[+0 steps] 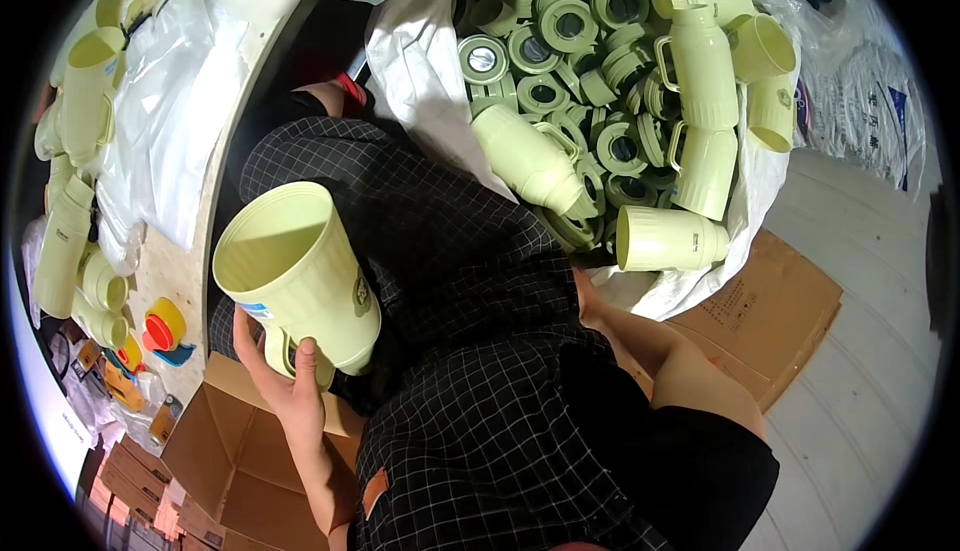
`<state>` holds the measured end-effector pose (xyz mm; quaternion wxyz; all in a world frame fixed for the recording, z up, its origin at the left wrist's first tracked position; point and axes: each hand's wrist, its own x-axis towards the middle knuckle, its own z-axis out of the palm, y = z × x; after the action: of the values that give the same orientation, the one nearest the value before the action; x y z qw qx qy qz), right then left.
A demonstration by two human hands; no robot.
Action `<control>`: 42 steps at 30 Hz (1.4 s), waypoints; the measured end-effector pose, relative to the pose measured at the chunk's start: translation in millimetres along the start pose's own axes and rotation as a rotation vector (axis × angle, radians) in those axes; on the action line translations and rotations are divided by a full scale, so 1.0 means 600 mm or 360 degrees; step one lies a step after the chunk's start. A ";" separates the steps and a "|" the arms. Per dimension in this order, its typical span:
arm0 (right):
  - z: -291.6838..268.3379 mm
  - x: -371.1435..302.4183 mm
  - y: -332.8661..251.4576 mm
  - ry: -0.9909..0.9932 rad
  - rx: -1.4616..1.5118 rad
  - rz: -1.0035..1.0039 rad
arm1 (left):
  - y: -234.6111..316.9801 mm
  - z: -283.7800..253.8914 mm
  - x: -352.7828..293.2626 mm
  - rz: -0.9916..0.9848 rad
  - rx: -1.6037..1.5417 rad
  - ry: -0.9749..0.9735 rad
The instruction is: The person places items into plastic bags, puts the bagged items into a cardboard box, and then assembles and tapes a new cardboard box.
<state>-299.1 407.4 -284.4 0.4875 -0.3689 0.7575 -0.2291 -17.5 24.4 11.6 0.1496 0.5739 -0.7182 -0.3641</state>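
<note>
My left hand [292,391] is closed around the handle side of a pale green plastic jug casing [335,296]. The casing is tilted, and its wide open mouth faces up and to the left. A blue label sits near the rim and a dark round mark on its side. My right forearm [650,341] reaches in beside the apron, and the fingers of my right hand are hidden by the cloth. Just beyond it stands a white sack [745,226] of dark green ring-shaped parts [620,146], with several pale green jugs [700,71] lying on top.
More pale green jugs [65,241] and a clear plastic sheet [170,101] lie on the table at left, near a red and yellow container [162,326]. Below the table is an open cardboard box [215,436]. Flattened cardboard [775,316] lies right of the sack, beneath plastic bags [860,121].
</note>
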 end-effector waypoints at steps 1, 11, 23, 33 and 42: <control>0.025 0.002 0.041 0.0028 0.0624 0.0167 | -0.002 0.003 0.004 0.0001 -0.0096 -0.0012; -0.058 0.095 -0.111 -0.0286 -0.0090 0.0438 | -0.055 -0.008 0.013 -0.0076 -0.0408 -0.0026; -0.311 0.318 -0.404 -0.0877 -0.0733 0.0675 | -0.147 -0.018 0.060 0.0232 -0.0904 -0.0004; -0.129 0.375 -0.199 -0.0475 -0.0239 0.0279 | -0.047 -0.013 0.024 0.0016 -0.0577 0.0234; -0.265 0.445 -0.358 0.0823 -0.1291 -0.0520 | -0.046 0.019 -0.019 -0.0279 -0.0785 0.0332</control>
<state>-438.9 62.9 -217.7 0.0593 -0.5735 0.8137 -0.0736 -2.0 37.0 -13.1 0.3258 0.6144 -0.5361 -0.4785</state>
